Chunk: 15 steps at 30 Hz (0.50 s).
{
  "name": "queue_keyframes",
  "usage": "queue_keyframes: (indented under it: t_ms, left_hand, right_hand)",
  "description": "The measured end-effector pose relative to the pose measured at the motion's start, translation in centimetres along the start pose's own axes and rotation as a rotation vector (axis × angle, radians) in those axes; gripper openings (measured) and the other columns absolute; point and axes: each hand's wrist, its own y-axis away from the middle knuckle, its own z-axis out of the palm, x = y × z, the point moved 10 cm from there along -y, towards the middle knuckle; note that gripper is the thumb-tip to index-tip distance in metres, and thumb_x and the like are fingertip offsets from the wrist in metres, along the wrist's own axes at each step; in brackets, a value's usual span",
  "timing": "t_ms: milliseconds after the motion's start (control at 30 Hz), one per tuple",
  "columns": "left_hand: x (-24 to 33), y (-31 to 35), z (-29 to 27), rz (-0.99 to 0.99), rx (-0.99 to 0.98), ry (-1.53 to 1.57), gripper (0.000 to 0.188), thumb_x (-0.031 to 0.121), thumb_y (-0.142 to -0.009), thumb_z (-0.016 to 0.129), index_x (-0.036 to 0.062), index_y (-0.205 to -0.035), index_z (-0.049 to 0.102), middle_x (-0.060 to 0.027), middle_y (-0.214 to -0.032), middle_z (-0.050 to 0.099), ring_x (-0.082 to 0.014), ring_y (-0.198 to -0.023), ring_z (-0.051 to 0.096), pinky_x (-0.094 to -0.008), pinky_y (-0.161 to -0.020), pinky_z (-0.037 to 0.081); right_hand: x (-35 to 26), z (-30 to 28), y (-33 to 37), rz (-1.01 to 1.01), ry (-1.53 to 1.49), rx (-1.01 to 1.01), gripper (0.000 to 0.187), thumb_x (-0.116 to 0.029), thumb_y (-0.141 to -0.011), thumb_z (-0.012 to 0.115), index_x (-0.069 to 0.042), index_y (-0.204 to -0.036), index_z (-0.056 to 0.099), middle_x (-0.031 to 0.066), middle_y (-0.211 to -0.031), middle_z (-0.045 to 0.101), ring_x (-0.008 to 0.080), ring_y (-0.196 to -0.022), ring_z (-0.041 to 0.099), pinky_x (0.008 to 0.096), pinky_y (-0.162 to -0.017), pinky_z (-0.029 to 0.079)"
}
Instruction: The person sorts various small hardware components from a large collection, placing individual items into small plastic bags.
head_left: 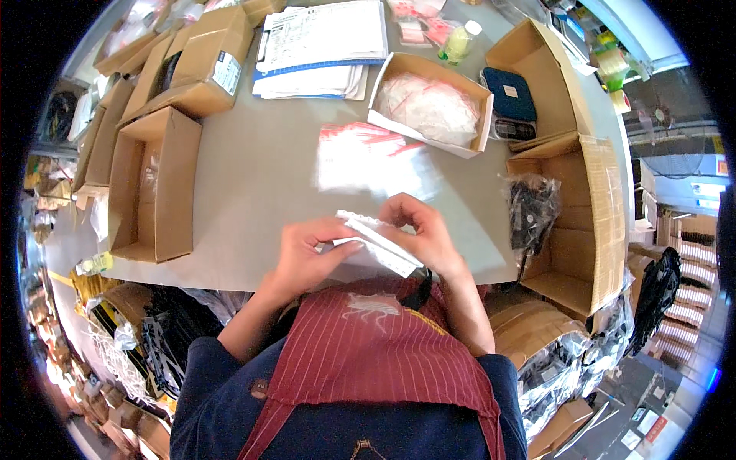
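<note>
My left hand [313,251] pinches the left end of a folded white paper [381,247], thumb on top. My right hand [426,234] grips the same paper near its right side, fingers curled over the upper edge. The paper is tilted, slanting down to the right, close above the table's front edge. Beyond my hands lies a pile of clear plastic bags with red strips [360,157], whitened by glare. Behind it, a white carton [477,146] holds many more clear bags with red edges [425,107].
Open cardboard boxes stand left [172,192] and right [571,230]; black items in plastic [533,211] hang from the right one. At the back are a clipboard with papers [322,38], a bottle [460,42] and a dark-topped scale [508,96]. Bare grey table [245,184] shows between.
</note>
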Motion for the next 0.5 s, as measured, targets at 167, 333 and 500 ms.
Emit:
queue_keyframes:
  t_ms: [167, 333, 500]
  left_hand:
    - [0.6, 0.0, 0.6, 0.065, -0.092, -0.083, 0.011, 0.003, -0.082, 0.077, 0.0026, -0.093, 0.077, -0.0111, -0.091, 0.074, -0.016, -0.08, 0.069, -0.0285, -0.072, 0.054]
    - [0.9, -0.3, 0.8, 0.056, -0.091, -0.137, 0.011, 0.004, -0.082, 0.076, 0.0026, -0.093, 0.076, -0.0126, -0.094, 0.074, -0.0181, -0.081, 0.07, -0.0299, -0.073, 0.055]
    - [1.0, -0.1, 0.7, 0.046, -0.101, -0.196, 0.013, 0.004, -0.082, 0.076, 0.0018, -0.095, 0.076, -0.0132, -0.096, 0.074, -0.0178, -0.082, 0.07, -0.0291, -0.073, 0.054]
  right_hand:
    - [-0.1, 0.5, 0.0, 0.022, 0.006, -0.063, 0.013, -0.005, -0.088, 0.073, -0.001, -0.098, 0.066, 0.0003, -0.09, 0.065, 0.009, -0.085, 0.059, 0.0268, -0.079, 0.049]
    - [0.2, -0.1, 0.0, -0.001, 0.093, 0.04, 0.017, -0.009, -0.084, 0.075, -0.003, -0.096, 0.065, 0.0053, -0.088, 0.066, 0.014, -0.082, 0.062, 0.0301, -0.076, 0.051]
    - [0.1, -0.4, 0.0, -0.008, 0.205, 0.052, 0.014, -0.005, -0.085, 0.075, 0.0, -0.094, 0.065, 0.0027, -0.086, 0.064, 0.0097, -0.081, 0.058, 0.0272, -0.075, 0.049]
